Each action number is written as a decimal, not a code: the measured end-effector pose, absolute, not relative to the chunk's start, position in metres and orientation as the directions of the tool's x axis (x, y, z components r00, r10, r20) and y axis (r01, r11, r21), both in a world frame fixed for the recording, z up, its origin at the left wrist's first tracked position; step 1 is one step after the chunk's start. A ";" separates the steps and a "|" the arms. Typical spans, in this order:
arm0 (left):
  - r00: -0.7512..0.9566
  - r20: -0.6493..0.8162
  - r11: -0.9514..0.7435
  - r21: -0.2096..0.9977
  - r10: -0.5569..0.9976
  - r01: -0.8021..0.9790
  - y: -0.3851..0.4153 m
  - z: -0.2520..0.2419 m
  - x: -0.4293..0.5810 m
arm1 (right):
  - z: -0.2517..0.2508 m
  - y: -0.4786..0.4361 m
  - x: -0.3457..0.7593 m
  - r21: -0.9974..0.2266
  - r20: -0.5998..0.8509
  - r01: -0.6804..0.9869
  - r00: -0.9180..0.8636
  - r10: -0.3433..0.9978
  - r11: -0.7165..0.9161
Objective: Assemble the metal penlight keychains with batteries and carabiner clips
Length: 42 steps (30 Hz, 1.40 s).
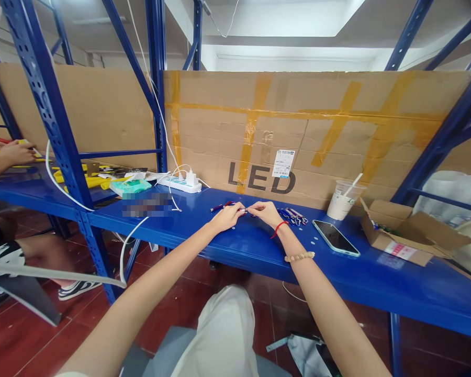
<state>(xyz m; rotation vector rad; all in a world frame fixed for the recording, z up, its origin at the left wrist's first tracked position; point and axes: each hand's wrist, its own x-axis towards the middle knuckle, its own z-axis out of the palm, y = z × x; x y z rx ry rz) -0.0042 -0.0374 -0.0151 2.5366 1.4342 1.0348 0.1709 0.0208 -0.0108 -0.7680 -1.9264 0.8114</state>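
My left hand (228,217) and my right hand (264,212) meet over the blue shelf table, both closed in a pinch. Between their fingertips is a small slim metallic piece (245,210), mostly covered by the fingers; its kind is too small to tell. Just beyond my left hand lie slim dark blue and red pen-like pieces (217,208). Right of my right hand sits a loose pile of small blue and silver pieces (293,215).
A phone (336,238), a plastic cup with a straw (343,200) and an open cardboard box (412,230) stand right. A power strip (179,183) and a green packet (131,187) lie left. Blue uprights (49,104) frame the table. A co-worker's hand (15,154) is far left.
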 end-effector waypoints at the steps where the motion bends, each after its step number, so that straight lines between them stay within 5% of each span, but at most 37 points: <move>1: 0.360 0.523 -0.576 0.339 0.773 0.744 -0.038 -0.015 -0.004 | -0.011 0.020 0.171 -0.776 0.474 0.211 -0.426 0.771 0.594; 9: 0.410 0.505 -0.561 0.191 0.760 0.806 -0.044 -0.013 -0.005 | -0.008 0.015 0.172 -0.775 0.380 0.324 -0.445 0.811 0.542; 21: 0.408 0.530 -0.567 0.177 0.743 0.804 -0.040 -0.013 -0.004 | -0.005 0.013 0.172 -0.906 0.172 0.300 -0.386 0.906 0.299; 42: 0.319 0.512 -0.487 0.233 0.798 0.842 -0.045 -0.010 0.002 | -0.004 0.013 0.172 -0.913 0.239 0.260 -0.289 0.927 0.316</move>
